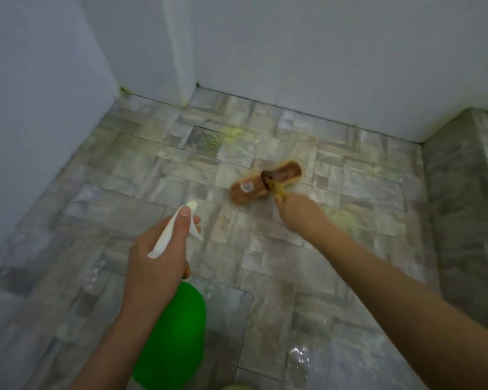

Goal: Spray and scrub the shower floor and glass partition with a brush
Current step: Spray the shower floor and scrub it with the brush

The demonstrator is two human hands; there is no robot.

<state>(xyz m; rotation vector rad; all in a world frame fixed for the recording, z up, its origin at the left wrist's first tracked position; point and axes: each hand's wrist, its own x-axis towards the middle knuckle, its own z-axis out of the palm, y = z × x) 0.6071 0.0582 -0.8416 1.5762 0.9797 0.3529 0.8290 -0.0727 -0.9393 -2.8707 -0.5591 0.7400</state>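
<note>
Two bare hands are busy in the shower. The left hand point(158, 257) grips the neck of a green bottle point(175, 333). One fingertip lies on top of the white plastic nozzle point(169, 232), and other fingers curl at the trigger. The nozzle is long and thin and points out over the floor point(293, 277). The bottle is round, smooth and bright green. I cannot tell what is in it or how full it is.

The right hand point(296, 212) is clenched round the thin yellow handle point(281, 191) of the brush point(265, 181). The brush is a long brown block with round ends and a small pale sticker point(248, 187) near its left end. It lies flat on the floor in the middle of the shower, just past the right hand, and looks a bit blurred.

The floor is made of small grey stone tiles, some square and some oblong. They are shiny and wet, and a bright wet patch point(299, 353) glints near the right arm. Pale yellow smears point(237, 132) sit on the tiles beside the drain point(204, 140). The drain is a square metal grate near the far left corner. Plain white walls point(321, 66) stand round the floor. A grey tiled step point(462, 206) runs along the right side.
</note>
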